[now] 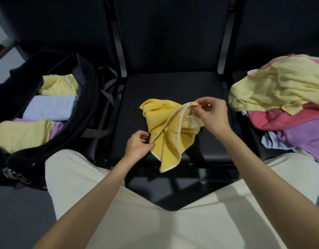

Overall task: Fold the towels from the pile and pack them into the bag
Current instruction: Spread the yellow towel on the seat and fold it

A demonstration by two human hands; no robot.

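Note:
A bright yellow towel (166, 133) with a white hem lies crumpled on the black seat (173, 83) in front of me, one end hanging over the front edge. My right hand (211, 115) pinches a corner of it, lifted a little above the seat. My left hand (139, 147) pinches the white hem lower down, at the towel's left edge. The open black bag (86, 97) stands at the left with folded towels inside: pale yellow (59, 85), light blue (50, 107), another pale yellow (23, 134) over a purple one. The unfolded pile (284, 103) sits at the right.
The pile holds pale yellow, pink, purple and blue-striped towels on a neighbouring seat. The bag's grey straps (108, 92) hang between bag and middle seat. Black seat backs rise behind. My legs in light trousers (155, 221) fill the foreground.

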